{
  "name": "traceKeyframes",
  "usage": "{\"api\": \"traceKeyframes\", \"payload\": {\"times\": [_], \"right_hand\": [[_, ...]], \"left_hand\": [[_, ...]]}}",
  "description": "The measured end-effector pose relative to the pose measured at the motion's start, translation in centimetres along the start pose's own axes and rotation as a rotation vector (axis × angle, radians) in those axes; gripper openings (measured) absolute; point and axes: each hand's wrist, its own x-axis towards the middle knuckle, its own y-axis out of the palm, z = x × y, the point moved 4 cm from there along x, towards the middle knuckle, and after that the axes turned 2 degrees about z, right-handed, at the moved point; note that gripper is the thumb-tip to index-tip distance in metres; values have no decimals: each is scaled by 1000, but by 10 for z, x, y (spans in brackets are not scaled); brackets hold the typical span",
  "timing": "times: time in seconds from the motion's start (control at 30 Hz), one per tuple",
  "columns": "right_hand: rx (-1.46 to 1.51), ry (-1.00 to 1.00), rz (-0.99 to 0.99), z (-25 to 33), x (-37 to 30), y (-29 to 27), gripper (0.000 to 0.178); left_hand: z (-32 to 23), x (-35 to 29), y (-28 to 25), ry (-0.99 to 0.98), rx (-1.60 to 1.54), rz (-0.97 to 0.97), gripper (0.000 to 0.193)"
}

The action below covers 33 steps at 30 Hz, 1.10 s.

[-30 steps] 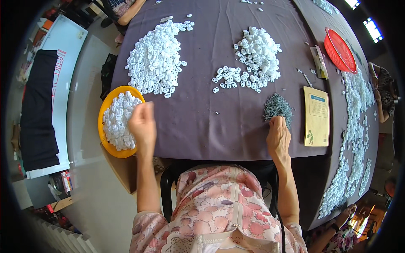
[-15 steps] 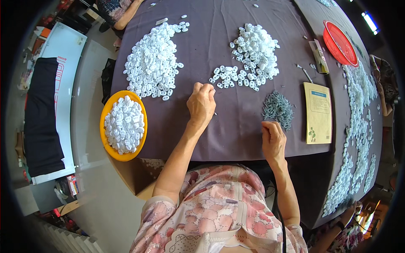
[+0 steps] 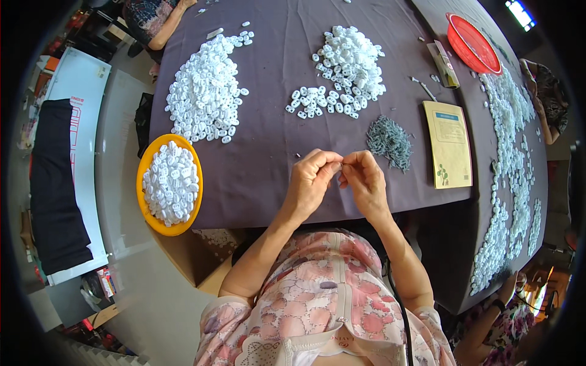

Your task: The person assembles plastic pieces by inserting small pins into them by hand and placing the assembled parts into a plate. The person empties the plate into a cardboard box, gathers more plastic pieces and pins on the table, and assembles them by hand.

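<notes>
Purple-grey clothed bench (image 3: 250, 183): left hand (image 3: 309, 183) and right hand (image 3: 367, 183), apart earlier, now meet fingertip-to-fingertip, grey pins (image 3: 389, 143) at two o'clock; can't tell what's pinched, two-handed fingerwork likely.

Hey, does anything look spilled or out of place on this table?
Only slightly: one tiny piece lies alone on the dark cloth, left of the grey pile and near the left hand. It looks like a stray, though it's too small to identify. Nothing looks obviously damaged.
</notes>
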Motion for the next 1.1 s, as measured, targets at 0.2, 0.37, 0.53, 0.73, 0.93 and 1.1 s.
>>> {"api": "traceKeyframes", "payload": {"times": [0.2, 0.37, 0.53, 0.73, 0.93, 1.1], "right_hand": [[56, -12, -52, 2, -5, -1, 4], [89, -69, -148, 2, -5, 2, 5], [130, -82, -124, 3, -9, 1, 2], [62, -205, -66, 1, -5, -11, 7], [122, -150, -85, 10, -6, -13, 12], [101, -131, -63, 9, -6, -14, 13]], "left_hand": [[0, 0, 0, -137, -175, -60, 13], [14, -9, 10, -260, -440, -92, 12], [3, -11, 15, -242, -430, -122, 8], [-3, -10, 14, -205, -384, -103, 9], [-7, -10, 16, -178, -313, -62, 10], [-5, -10, 16, -157, -309, -55, 11]]}}
